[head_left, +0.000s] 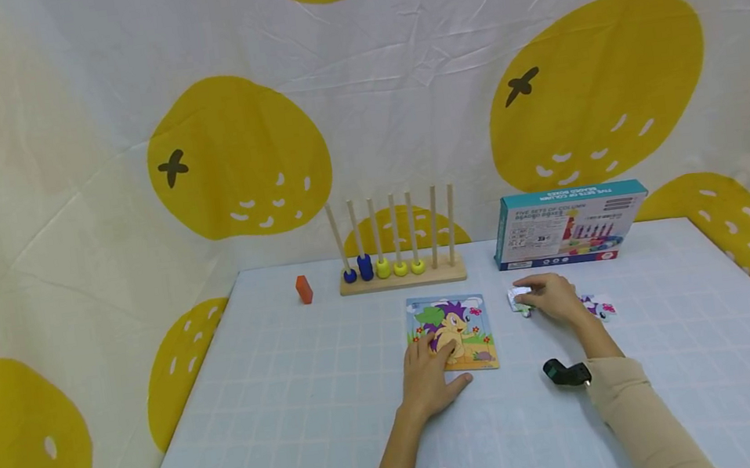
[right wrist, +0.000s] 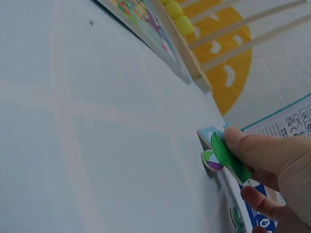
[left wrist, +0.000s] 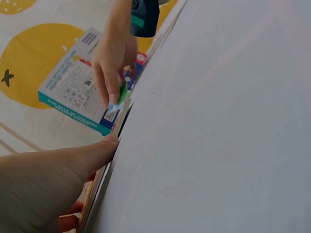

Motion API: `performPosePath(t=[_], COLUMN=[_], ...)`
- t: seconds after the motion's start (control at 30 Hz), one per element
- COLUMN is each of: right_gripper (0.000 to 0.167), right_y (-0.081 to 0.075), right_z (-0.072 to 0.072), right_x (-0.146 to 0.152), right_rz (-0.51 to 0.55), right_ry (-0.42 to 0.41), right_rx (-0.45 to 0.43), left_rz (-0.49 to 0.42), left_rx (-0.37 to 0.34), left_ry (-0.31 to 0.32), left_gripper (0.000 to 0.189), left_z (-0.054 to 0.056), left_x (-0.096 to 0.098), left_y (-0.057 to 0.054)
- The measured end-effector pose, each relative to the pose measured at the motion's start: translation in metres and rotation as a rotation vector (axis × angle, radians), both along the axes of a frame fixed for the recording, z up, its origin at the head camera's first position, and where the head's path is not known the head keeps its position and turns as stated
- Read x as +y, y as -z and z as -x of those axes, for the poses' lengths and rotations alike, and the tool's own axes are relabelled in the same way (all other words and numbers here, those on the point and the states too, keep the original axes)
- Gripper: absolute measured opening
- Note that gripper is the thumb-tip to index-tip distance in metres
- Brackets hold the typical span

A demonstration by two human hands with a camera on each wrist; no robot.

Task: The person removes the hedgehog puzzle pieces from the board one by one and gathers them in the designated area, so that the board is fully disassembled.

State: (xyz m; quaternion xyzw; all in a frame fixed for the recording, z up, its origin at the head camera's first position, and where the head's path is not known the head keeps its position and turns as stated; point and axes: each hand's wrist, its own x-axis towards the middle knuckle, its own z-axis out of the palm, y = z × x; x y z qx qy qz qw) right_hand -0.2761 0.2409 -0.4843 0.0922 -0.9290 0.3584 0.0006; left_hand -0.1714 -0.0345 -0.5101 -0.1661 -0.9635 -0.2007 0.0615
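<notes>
My left hand (head_left: 426, 379) rests on the lower left part of a picture puzzle (head_left: 475, 320) showing a purple-haired hedgehog cartoon. Its fingers lie over the picture, and the thumb is spread out to the side near the lower edge. To the right, my right hand (head_left: 551, 296) pinches a puzzle piece (right wrist: 224, 154) between thumb and fingers. That piece shows a green leaf, some light blue and a knob in green and purple. Beside the right wrist lie other puzzle pieces (head_left: 600, 307) with purple and pink printing, partly hidden by the hand.
Behind the puzzle stands a wooden peg rack (head_left: 402, 281) with blue and yellow beads on some pegs. A printed cardboard box (head_left: 569, 228) stands at the back right. An orange block (head_left: 304, 289) is left of the rack. A patterned curtain (head_left: 401, 104) hangs behind the table.
</notes>
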Motion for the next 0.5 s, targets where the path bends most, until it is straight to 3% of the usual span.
performPosePath(t=[0.33,0.5], right_gripper=[0.040,0.056], right_y=[-0.0011,0.0010], right_z=[0.0024,0.0014], right_x=[0.0004,0.0073], right_rz=[-0.135,-0.156], right_ry=[-0.021,-0.032], right_rx=[-0.008,-0.048], left_rz=[-0.003,0.003], left_rx=[-0.010,-0.014], left_ry=[-0.005,-0.001], left_gripper=[0.056,0.056], left_z=[-0.0009,-0.0006], left_x=[0.0003,0.0002], left_y=[-0.0016,-0.0022])
